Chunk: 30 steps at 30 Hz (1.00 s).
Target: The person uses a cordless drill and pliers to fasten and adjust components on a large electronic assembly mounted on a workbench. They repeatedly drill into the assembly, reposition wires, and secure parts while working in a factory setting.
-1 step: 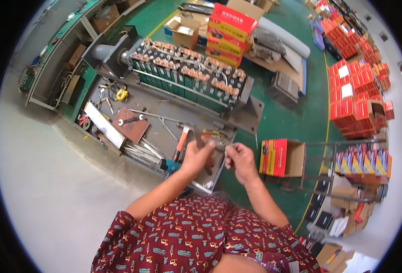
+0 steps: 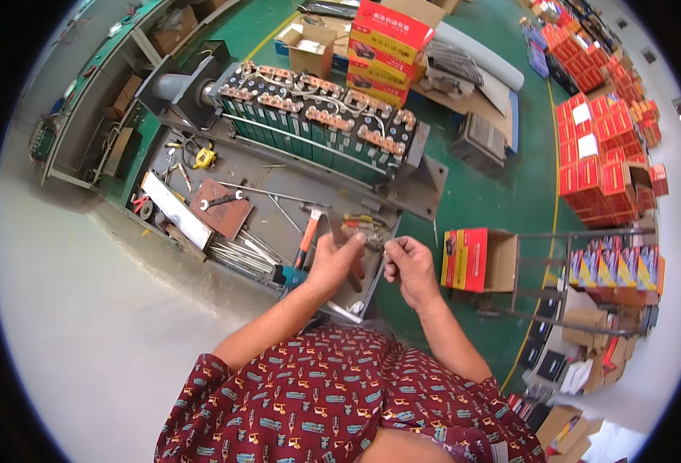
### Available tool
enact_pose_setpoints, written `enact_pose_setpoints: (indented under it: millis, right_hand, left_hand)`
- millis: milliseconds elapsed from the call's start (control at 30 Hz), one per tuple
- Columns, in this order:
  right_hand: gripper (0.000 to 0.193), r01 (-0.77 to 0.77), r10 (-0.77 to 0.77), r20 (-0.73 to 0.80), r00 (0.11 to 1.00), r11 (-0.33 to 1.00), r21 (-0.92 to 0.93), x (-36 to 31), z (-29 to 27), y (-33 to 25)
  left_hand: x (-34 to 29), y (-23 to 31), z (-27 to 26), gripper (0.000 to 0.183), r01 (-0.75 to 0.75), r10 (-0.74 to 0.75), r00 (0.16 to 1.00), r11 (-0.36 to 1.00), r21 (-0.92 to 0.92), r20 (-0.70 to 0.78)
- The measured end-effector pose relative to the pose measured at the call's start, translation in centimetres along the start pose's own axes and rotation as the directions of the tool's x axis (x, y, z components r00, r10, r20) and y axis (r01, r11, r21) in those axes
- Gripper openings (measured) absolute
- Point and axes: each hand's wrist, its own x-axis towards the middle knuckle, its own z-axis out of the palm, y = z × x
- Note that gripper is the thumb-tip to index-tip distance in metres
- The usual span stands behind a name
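My left hand [image 2: 336, 264] is closed around a long dark tool with a reddish handle [image 2: 358, 268]; its exact kind is hard to make out. Just right of it, my right hand [image 2: 413, 272] pinches thumb and fingertips together on a tiny pale piece, too small to name. The two hands are close but apart, over the near right corner of a grey metal bench [image 2: 275, 179]. An orange-handled hammer [image 2: 307, 238] lies left of my left hand. Several coloured-handled tools [image 2: 365, 221] lie just beyond my hands.
Across the bench's far side stands a green battery pack [image 2: 302, 143] with copper connectors. A wrench [image 2: 222, 200], yellow tape measure [image 2: 204, 158], metal rods [image 2: 240, 255] and a teal-and-black tool [image 2: 286, 276] lie about. An open red carton [image 2: 464, 260] sits by a cart [image 2: 541, 270] at right.
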Motion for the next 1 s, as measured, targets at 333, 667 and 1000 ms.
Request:
enact_pose_setpoints:
  millis: [333,667,1000]
  right_hand:
    - [0.022,0.144,-0.157,0.119,0.980,0.983,0.113,-0.5,1.1,0.4]
    - [0.016,0.152,-0.139,0.175,0.975,0.986,-0.063,2.1,-0.6,-0.1]
    - [0.024,0.269,-0.242,0.130,0.962,0.924,-0.272,3.9,1.3,0.0]
  left_hand:
    - [-0.6,0.8,1.6,0.022,-0.077,0.077,0.997,0.997,0.023,-0.003]
    - [0.4,0.1,2.0,0.023,-0.072,0.082,0.995,0.984,0.161,-0.054]
    - [2.4,-0.6,1.2,0.017,-0.196,0.233,0.959,0.957,0.216,-0.163]
